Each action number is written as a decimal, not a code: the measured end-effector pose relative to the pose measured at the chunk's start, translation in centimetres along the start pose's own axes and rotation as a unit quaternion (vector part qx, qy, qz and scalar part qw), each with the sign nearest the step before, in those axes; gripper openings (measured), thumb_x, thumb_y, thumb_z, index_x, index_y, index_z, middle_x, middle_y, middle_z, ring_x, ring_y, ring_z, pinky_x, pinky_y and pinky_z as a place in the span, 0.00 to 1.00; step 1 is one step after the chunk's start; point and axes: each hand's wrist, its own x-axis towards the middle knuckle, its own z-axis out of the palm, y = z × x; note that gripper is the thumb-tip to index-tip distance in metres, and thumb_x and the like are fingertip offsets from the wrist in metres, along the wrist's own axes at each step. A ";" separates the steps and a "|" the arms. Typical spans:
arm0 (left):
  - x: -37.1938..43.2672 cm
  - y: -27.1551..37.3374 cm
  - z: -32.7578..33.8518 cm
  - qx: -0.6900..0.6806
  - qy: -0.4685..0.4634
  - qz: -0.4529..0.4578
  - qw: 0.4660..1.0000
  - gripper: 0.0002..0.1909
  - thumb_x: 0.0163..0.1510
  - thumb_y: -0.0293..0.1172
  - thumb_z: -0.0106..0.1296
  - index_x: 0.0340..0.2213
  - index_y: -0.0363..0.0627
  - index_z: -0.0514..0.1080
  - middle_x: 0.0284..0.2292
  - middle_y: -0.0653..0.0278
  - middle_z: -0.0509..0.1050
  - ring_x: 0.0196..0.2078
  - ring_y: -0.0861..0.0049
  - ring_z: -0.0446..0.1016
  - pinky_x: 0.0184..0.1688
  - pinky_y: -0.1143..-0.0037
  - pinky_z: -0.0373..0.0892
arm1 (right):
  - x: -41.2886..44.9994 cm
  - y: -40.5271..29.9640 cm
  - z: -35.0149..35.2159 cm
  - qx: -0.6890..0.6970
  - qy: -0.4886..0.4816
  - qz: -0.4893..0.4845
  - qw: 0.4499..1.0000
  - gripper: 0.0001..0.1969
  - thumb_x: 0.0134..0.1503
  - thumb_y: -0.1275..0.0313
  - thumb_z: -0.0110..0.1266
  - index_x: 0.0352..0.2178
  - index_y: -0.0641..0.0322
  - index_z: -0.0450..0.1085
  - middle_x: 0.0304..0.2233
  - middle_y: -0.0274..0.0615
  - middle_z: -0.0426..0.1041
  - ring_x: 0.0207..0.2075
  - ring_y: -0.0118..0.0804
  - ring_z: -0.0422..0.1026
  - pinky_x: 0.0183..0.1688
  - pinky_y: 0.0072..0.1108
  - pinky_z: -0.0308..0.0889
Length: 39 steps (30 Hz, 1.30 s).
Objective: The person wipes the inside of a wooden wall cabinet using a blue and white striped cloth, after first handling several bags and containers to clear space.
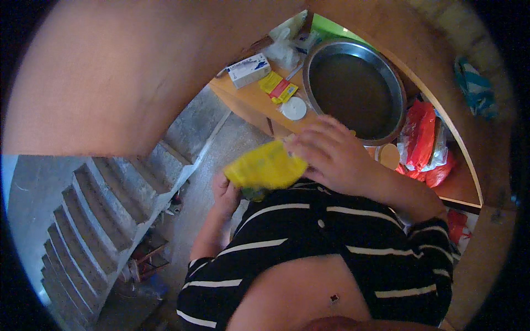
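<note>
In front of the striped shirt, a yellow cloth or soft bag (267,165) is stretched between both hands; its exact kind is unclear. My left hand (227,191) grips its lower left end. At its upper right edge is my right hand (331,155), fingers bent against it and slightly blurred. A darker greenish part (253,193) hangs below the yellow piece. Just beyond my right hand, a wide round metal basin (399,109) rests on the wooden shelf, its inside dark.
The wooden counter (232,97) bears a white and blue carton (249,70), yellow and red packets (278,87), a white round lid (294,108) and a clear plastic bag (283,51). Red plastic bags (420,132) lie right of the basin. Concrete stairs (103,207) stand at left.
</note>
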 end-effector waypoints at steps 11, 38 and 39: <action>0.7 2.2 2.2 -0.221 -0.314 -0.297 0.874 0.37 0.61 0.59 0.32 0.58 0.40 0.59 0.60 0.50 0.56 0.64 0.59 0.53 0.65 0.63 0.45 | 1.0 -5.3 0.4 0.111 -0.048 -0.342 0.932 0.09 0.42 0.72 0.55 0.26 0.66 0.71 0.21 0.34 0.68 0.25 0.29 0.70 0.34 0.21 0.68; 22.2 -11.3 5.0 0.383 -0.231 0.156 0.881 0.33 0.51 0.48 0.57 0.53 0.41 0.63 0.53 0.51 0.66 0.55 0.57 0.64 0.56 0.65 0.61 | -1.9 -2.4 -0.7 0.093 -0.060 -0.236 0.965 0.09 0.42 0.71 0.54 0.26 0.65 0.72 0.25 0.34 0.70 0.25 0.28 0.69 0.34 0.22 0.68; 25.9 -13.9 4.3 0.472 -0.167 0.206 0.840 0.35 0.52 0.49 0.55 0.56 0.46 0.59 0.57 0.52 0.61 0.57 0.55 0.61 0.58 0.61 0.58 | -1.8 -2.3 -0.5 0.093 -0.059 -0.237 0.965 0.09 0.42 0.71 0.54 0.26 0.65 0.72 0.25 0.34 0.70 0.25 0.28 0.69 0.34 0.22 0.68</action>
